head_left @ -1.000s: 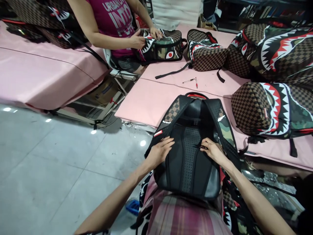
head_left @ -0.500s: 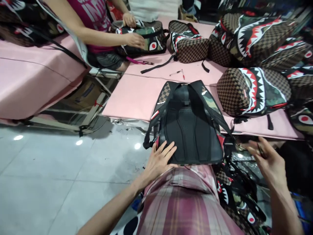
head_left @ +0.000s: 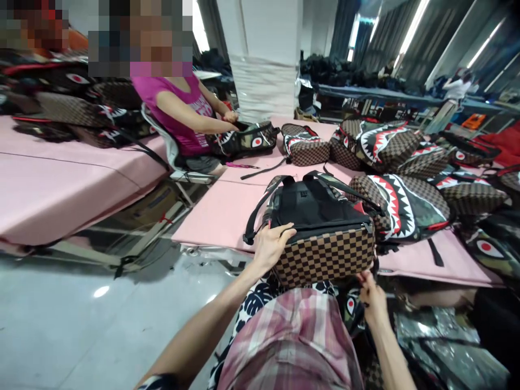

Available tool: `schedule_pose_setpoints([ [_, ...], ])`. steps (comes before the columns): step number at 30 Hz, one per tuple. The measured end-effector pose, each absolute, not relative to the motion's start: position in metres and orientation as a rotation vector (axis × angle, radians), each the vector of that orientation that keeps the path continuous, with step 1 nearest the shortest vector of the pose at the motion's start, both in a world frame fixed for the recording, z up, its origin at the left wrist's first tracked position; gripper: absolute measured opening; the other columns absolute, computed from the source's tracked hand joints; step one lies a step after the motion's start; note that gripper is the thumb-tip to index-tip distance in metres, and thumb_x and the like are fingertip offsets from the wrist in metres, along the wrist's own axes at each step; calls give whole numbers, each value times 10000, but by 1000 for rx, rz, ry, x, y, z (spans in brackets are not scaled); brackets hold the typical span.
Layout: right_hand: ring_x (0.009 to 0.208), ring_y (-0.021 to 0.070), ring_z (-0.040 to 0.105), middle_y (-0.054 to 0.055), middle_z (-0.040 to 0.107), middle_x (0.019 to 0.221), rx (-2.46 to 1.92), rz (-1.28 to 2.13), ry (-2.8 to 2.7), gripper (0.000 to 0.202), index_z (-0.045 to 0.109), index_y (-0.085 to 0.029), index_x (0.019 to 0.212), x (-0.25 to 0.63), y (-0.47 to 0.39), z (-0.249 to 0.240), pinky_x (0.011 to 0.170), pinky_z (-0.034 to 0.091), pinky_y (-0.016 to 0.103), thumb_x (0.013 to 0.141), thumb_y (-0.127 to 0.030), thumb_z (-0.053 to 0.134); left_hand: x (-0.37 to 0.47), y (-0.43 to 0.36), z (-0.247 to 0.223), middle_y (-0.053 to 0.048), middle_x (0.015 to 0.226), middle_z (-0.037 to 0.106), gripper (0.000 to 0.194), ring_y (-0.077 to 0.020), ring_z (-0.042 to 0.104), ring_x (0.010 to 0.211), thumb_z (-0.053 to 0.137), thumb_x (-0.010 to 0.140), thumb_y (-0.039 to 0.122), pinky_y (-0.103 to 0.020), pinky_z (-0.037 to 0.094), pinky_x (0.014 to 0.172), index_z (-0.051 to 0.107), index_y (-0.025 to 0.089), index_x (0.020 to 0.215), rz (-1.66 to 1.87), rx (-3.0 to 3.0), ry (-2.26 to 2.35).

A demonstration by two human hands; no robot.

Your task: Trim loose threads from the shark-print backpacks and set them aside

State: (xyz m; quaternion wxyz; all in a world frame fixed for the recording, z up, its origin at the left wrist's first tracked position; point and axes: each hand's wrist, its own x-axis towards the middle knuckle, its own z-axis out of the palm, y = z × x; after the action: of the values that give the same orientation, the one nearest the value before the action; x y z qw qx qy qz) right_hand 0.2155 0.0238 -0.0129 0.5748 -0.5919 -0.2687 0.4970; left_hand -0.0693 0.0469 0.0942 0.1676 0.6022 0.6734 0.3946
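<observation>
A backpack [head_left: 325, 254] leans at the front edge of the pink table, its brown checkered base turned towards me. Its black padded back panel and straps face up. My left hand [head_left: 273, 246] grips the backpack's left lower edge, with fingers over the black rim. Close to the right lower corner of the base, my right hand [head_left: 371, 295] is closed in a pinch. What it holds is too small to make out. A shark-mouth backpack [head_left: 402, 206] lies just right of the one I hold.
More checkered backpacks [head_left: 377, 143] are piled at the right on the pink table [head_left: 219, 216]. Across it, a person in a pink shirt [head_left: 182, 114] handles another backpack [head_left: 247, 140]. Clear plastic bags [head_left: 447, 336] lie below the table at right.
The backpack has tipped up, so its checkered base now shows. My left hand went from lying spread to gripping the edge. My right hand came in from the right to the base corner.
</observation>
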Motion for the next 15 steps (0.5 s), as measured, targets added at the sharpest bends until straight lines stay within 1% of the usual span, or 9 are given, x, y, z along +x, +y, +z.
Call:
schedule_pose_setpoints([
  [1, 290, 4, 197, -24, 591, 562, -1341, 1228, -608, 413, 554, -165, 689, 202, 35, -16, 272, 171, 172, 603, -556, 652, -74, 49, 96, 4, 1003, 688, 274, -182, 621, 963, 505, 817, 387, -303, 419, 926, 690, 256, 971, 1201, 1630, 1890],
  [3, 293, 30, 252, -73, 487, 467, -1262, 1278, -659, 394, 495, -198, 629, 172, 56, -8, 286, 235, 175, 640, -577, 601, -89, 51, 94, 0, 926, 708, 277, -191, 633, 904, 536, 783, 410, -277, 458, 840, 710, 230, 901, 1367, 1435, 1827],
  [6, 383, 68, 429, -81, 492, 496, -1118, 1316, -751, 301, 551, -232, 752, 129, 71, 40, 376, 373, 181, 731, -532, 542, -120, 45, 76, -6, 700, 687, 307, -184, 628, 721, 590, 719, 455, -258, 485, 675, 688, 165, 700, 1659, 983, 1737],
  [7, 434, 79, 487, -69, 538, 540, -1056, 1333, -843, 278, 582, -237, 832, 114, 71, 62, 418, 414, 191, 757, -502, 537, -131, 39, 65, -5, 656, 666, 323, -173, 616, 675, 602, 703, 468, -255, 486, 637, 663, 154, 661, 1772, 769, 1693],
  [9, 522, 101, 567, -27, 621, 623, -870, 1333, -1213, 285, 626, -215, 952, 81, 62, 105, 489, 466, 212, 785, -432, 547, -150, 24, 35, -11, 683, 661, 320, -158, 609, 666, 611, 692, 471, -258, 501, 625, 637, 152, 681, 1974, 282, 1546],
  [10, 661, 129, 624, 12, 677, 762, -759, 1353, -1491, 288, 635, -212, 1011, 64, 55, 122, 615, 510, 250, 785, -375, 564, -157, 15, 18, -22, 739, 672, 302, -160, 619, 700, 597, 708, 458, -272, 516, 650, 638, 159, 731, 2003, 76, 1439],
  [11, 833, 155, 636, 40, 687, 933, -652, 1340, -1743, 305, 630, -223, 1068, 46, 49, 136, 767, 505, 292, 783, -315, 573, -162, 6, 0, -28, 774, 677, 271, -164, 630, 734, 581, 725, 434, -284, 528, 673, 638, 173, 767, 1998, -79, 1349],
  [13, 1053, 188, 574, 49, 611, 1170, -474, 1190, -2046, 367, 611, -249, 1129, 12, 39, 146, 924, 438, 338, 764, -242, 578, -168, -13, -34, -30, 782, 680, 175, -182, 649, 785, 528, 750, 356, -320, 541, 705, 631, 214, 765, 1950, -157, 1168],
  [15, 1103, 195, 546, 47, 590, 1200, -494, 1147, -2142, 351, 621, -247, 1120, -11, 37, 136, 961, 410, 347, 775, -237, 556, -172, -29, -59, -28, 677, 661, 173, -212, 661, 717, 486, 752, 334, -364, 548, 653, 601, 241, 662, 1920, -162, 1141],
])
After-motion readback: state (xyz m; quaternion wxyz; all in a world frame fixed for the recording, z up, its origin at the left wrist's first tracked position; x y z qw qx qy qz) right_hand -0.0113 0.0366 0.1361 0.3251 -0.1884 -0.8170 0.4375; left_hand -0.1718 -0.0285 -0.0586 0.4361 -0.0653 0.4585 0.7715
